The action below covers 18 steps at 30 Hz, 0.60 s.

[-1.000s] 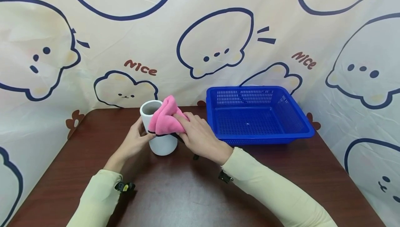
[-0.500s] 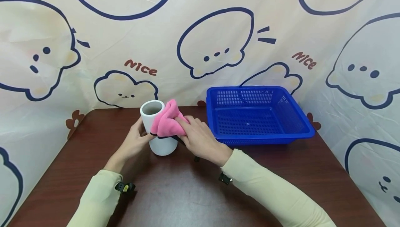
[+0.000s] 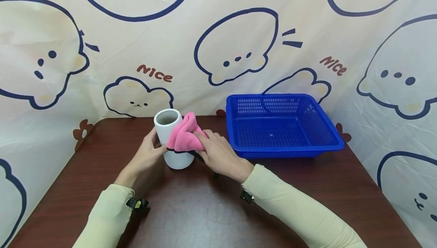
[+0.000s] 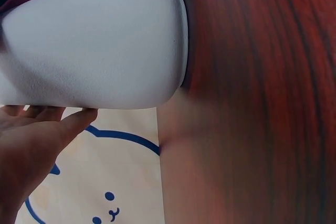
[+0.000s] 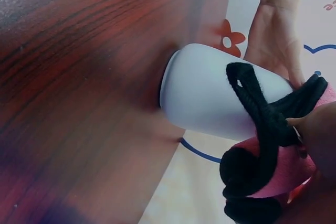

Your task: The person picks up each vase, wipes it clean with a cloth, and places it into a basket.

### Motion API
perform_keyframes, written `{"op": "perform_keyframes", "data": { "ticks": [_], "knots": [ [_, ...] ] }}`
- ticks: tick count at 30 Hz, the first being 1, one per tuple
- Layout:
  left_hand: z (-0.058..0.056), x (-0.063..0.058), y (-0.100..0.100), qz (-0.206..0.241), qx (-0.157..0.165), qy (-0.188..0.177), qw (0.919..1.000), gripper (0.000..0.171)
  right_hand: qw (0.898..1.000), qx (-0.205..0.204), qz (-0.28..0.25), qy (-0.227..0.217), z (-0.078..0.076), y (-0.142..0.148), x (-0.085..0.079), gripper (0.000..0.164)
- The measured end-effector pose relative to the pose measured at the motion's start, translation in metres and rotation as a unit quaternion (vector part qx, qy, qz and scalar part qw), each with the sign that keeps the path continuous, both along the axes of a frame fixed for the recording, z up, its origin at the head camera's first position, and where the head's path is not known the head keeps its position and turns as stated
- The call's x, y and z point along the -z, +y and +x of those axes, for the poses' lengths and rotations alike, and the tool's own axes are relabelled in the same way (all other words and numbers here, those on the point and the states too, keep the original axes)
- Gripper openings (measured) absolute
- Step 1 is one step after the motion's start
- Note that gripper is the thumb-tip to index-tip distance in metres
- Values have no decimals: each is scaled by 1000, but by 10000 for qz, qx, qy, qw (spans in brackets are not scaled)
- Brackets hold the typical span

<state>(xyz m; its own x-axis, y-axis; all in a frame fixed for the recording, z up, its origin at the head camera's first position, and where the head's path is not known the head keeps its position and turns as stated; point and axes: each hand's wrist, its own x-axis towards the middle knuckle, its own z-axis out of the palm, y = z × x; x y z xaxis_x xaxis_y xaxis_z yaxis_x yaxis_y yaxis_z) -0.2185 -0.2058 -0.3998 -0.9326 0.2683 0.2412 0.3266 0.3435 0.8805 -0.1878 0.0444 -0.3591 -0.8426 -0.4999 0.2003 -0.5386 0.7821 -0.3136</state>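
Note:
A white vase (image 3: pixel 178 161) stands upright on the brown table, its round mouth facing up. My left hand (image 3: pixel 147 156) holds it from the left, thumb in front and fingers round the back. In the left wrist view those fingers lie along the wall of the vase (image 4: pixel 105 45). My right hand (image 3: pixel 222 154) grips a bunched pink cloth (image 3: pixel 187 138) against the vase's right side, just below the mouth. Black edging and a black underside of the cloth (image 5: pixel 262 119) show in the right wrist view. The cloth hides the middle of the vase in the head view.
A blue plastic basket (image 3: pixel 336 142) with perforated sides sits at the back right of the table (image 3: pixel 191 217), to the right of my right hand. A white cartoon-printed curtain (image 3: pixel 136 43) surrounds the back and sides.
My right hand and the pink cloth have slid slightly down and to the right along the vase, showing more of its mouth. My left hand keeps its hold, and the vase stays in place.

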Motion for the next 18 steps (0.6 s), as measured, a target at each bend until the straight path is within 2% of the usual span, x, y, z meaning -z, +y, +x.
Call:
{"op": "perform_keyframes", "data": {
  "ticks": [8, 18],
  "knots": [
    [1, -1, 0, 38, 34, -145, 9999, 71, 10000, -48, 57, -65, 0, 2, 9, 47],
    [2, -2, 1, 63, 19, -80, 9999, 72, 9993, -87, 263, -244, 2, 3, 22, 47]
  ]
}}
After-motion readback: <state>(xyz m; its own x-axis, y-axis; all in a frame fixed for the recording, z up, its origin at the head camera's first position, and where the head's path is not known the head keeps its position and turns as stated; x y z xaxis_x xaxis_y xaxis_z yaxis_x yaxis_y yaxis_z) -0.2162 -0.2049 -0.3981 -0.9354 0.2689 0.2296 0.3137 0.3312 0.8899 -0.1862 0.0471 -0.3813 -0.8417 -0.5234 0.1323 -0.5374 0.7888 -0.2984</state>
